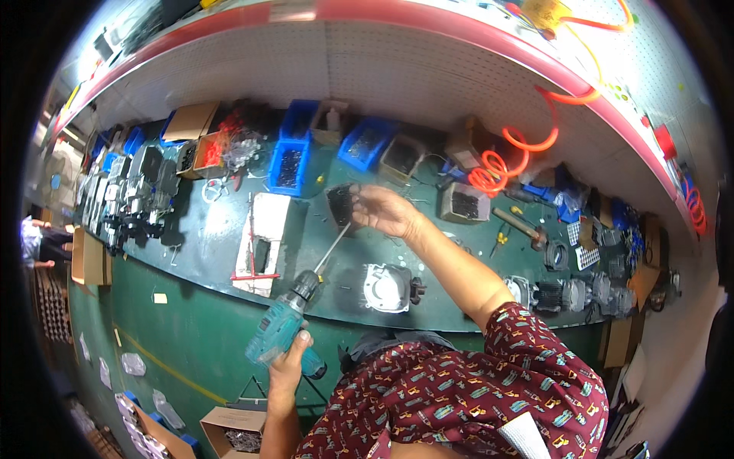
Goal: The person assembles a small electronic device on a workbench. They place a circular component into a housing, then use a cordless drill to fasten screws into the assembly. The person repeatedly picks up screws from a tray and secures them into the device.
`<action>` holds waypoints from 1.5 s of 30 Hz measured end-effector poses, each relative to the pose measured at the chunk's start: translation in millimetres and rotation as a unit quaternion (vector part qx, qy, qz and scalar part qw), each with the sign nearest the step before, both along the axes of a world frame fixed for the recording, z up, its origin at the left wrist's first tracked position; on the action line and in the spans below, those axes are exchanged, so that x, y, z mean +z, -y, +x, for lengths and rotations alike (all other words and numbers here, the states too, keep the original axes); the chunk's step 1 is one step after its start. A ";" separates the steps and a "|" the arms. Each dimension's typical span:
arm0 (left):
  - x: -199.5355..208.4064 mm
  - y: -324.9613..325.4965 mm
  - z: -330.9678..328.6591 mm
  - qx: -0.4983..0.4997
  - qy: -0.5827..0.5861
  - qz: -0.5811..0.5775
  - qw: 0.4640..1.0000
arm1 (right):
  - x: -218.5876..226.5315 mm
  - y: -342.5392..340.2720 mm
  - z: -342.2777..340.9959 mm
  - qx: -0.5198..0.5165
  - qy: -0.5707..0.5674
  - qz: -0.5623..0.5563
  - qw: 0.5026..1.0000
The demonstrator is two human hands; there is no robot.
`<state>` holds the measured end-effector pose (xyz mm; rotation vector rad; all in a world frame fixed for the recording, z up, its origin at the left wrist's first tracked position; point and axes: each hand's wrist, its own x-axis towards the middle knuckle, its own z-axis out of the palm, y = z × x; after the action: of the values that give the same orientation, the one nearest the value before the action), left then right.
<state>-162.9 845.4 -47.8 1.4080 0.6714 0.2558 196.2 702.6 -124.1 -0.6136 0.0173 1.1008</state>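
My left hand (289,366) is wrapped round the handle of a teal cordless drill (277,330) held over the bench's front edge. A long thin bit (334,249) runs from its chuck up toward my right hand (388,212). The fingers of that hand are bent together at a small dark bin (337,200), close to the bit's tip. Whatever they pinch is too small to make out. Nearer to me, a pale grey metal housing (384,288) lies on the green bench, apart from both hands.
Blue bins (289,165) of small parts line the back. To the left are a white block with a red frame (260,237) and several motors (141,191). A hammer (522,227), a grey parts box (465,203) and finned motor bodies (569,294) lie right. An orange coiled hose (489,177) hangs down.
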 end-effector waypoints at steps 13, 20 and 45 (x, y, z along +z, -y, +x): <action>23.2 51.2 30.8 -0.110 0.062 -0.011 0.992 | 30.6 117.2 -43.9 -0.074 -0.020 0.086 0.993; 28.3 77.9 12.3 -0.119 0.072 -0.008 0.990 | 44.8 155.2 -72.9 -0.113 0.035 0.039 0.992; 11.2 -96.0 11.1 -0.228 0.030 0.164 0.959 | 66.3 51.6 -51.4 0.076 0.220 -0.219 0.948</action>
<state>-151.8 941.4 -36.5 1.8223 0.2442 0.0431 144.8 651.0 -57.8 -1.2703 -0.1781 1.0945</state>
